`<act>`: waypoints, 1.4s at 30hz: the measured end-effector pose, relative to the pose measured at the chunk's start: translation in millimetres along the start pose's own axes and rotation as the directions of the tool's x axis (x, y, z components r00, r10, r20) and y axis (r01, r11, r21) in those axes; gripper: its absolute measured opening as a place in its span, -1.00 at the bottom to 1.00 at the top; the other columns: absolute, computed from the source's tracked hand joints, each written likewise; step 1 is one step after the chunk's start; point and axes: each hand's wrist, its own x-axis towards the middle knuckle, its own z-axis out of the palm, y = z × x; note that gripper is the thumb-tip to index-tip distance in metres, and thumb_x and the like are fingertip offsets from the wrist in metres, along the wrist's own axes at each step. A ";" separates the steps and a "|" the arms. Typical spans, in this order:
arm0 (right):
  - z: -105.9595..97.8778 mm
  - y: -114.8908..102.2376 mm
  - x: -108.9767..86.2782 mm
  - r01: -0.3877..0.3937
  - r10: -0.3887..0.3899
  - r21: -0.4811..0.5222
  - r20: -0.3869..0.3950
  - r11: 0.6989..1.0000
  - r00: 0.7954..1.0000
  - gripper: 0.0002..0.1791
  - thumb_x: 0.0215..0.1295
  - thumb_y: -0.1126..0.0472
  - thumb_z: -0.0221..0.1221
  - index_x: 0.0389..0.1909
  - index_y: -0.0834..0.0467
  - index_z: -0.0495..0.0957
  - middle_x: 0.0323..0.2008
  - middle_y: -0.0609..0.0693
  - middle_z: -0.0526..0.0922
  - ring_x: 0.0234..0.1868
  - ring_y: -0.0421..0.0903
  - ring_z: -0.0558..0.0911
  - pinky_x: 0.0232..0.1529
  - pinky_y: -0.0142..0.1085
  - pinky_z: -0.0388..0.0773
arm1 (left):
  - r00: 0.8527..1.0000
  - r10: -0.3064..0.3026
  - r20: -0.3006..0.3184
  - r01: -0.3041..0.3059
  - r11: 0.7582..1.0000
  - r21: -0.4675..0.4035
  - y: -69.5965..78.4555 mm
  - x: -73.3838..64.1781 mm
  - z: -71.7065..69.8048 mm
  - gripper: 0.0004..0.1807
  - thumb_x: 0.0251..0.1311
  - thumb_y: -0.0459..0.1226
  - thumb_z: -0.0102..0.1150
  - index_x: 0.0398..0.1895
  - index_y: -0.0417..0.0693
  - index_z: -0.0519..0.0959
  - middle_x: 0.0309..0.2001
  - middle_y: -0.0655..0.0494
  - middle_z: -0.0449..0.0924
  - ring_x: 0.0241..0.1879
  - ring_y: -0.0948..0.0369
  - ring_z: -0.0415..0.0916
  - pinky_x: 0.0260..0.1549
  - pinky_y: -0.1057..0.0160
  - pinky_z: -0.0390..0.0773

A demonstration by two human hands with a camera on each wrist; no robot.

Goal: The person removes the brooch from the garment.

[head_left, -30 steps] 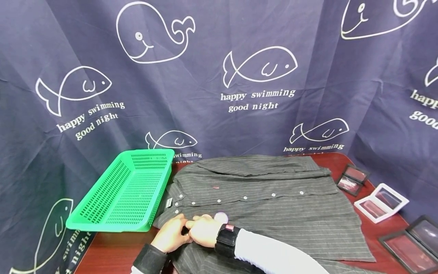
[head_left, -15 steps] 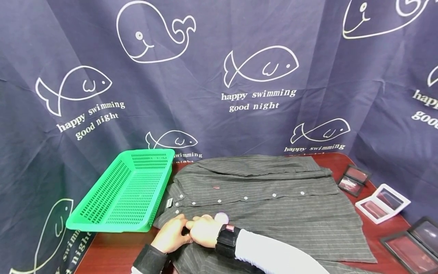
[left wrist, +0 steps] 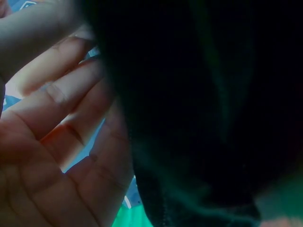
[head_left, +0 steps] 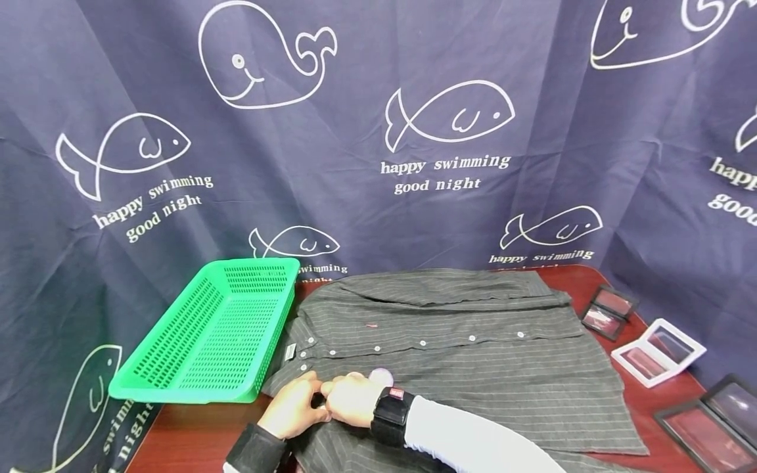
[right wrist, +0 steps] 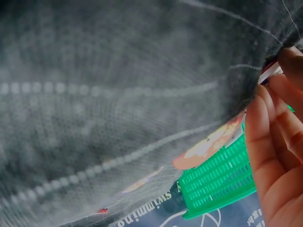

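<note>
A dark grey pinstriped button shirt [head_left: 491,368] lies spread over the table, collar to the left. My left hand [head_left: 294,407] and right hand [head_left: 353,398] meet low on its collar end. In the right wrist view, my right fingertips [right wrist: 260,94] pinch the cloth's edge, with a small pale object between them that I cannot tell. Dark cloth [left wrist: 189,118] fills much of the left wrist view and hides the left fingertips, which grip the same spot. A purple round disc [head_left: 381,377] and an orange round disc [right wrist: 208,144] lie on the shirt just beyond the right hand.
A green plastic basket [head_left: 207,396] stands left of the collar. Open flat cases line the right side of the red table: a small black case [head_left: 610,312], a white case [head_left: 658,353] and a larger black case [head_left: 710,427]. A blue printed curtain [head_left: 367,131] hangs behind.
The head view has shifted very slightly. Both hands stay together at the same spot on the shirt, with only small finger movement; a little pale piece now shows between them.
</note>
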 end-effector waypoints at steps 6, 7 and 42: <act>-2.1 1.4 -2.8 0.008 -0.007 0.023 -0.020 1.000 1.000 -0.90 0.10 -0.07 0.30 -0.56 -0.24 0.67 -0.45 -0.32 0.54 -0.44 -0.34 0.57 -0.53 -0.44 0.40 | 1.000 0.010 0.001 -0.010 1.000 -0.011 -1.2 0.1 1.2 -0.71 -0.35 -0.19 0.54 -0.56 0.08 0.56 -0.53 0.25 0.29 -0.59 0.42 0.16 -0.57 0.40 0.22; -2.7 1.5 -2.8 0.005 -0.004 0.033 -0.021 0.999 1.000 -0.91 0.10 -0.06 0.30 -0.54 -0.24 0.67 -0.45 -0.32 0.55 -0.43 -0.35 0.58 -0.52 -0.45 0.41 | 1.000 0.014 -0.002 -0.014 1.000 -0.012 -1.6 0.1 1.3 -0.72 -0.35 -0.19 0.53 -0.55 0.09 0.57 -0.53 0.26 0.29 -0.58 0.42 0.17 -0.57 0.40 0.23; -9.5 -2.5 -10.3 0.039 -0.042 -0.166 -0.018 0.985 0.999 -0.96 0.12 -0.01 0.25 -0.46 -0.23 0.57 -0.40 -0.33 0.55 -0.38 -0.34 0.51 -0.37 -0.46 0.30 | 0.995 0.094 0.023 -0.093 0.993 -0.069 -11.0 -1.7 -6.3 -0.63 -0.22 -0.18 0.52 -0.25 -0.05 0.70 -0.44 0.25 0.41 -0.45 0.39 0.37 -0.44 0.42 0.38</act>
